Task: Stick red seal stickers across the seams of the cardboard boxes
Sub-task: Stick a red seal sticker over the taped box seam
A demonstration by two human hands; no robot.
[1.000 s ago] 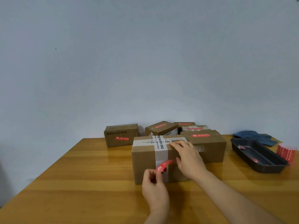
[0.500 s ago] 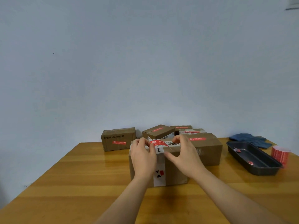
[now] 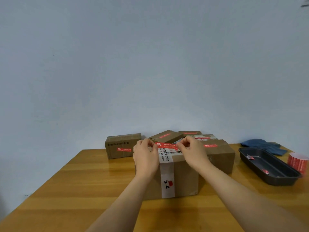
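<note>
Head view. A person's left hand [image 3: 145, 158] and right hand [image 3: 194, 154] hold a red rectangular seal sticker with white print [image 3: 167, 145] stretched between them above the top front edge of the near brown cardboard box [image 3: 184, 176]. The fingers of each hand are curled in a narrow pinch, one on each end of the sticker; the left hand takes the left end, the right hand the right end. The sticker lies crosswise over the white printed tape strip [image 3: 167, 173] that runs over the box top and down its front face. Whether the sticker already touches the box cannot be told.

The box stands on the wooden counter [image 3: 80, 185]. Just behind it and to its right is a larger brown cardboard box [image 3: 220, 156] bearing a red sticker on top. Further back are a tilted small brown box [image 3: 164, 136] and two more boxes [image 3: 197, 135], each with a red sticker. Apart to the left stands a brown box with a red sticker on its front face [image 3: 120, 146].

At the right of the counter lies a black rectangular plastic tray [image 3: 284, 178] holding small red scraps, a roll of red seal stickers [image 3: 297, 162] just beside it, and a folded blue cloth [image 3: 260, 144] behind.
</note>
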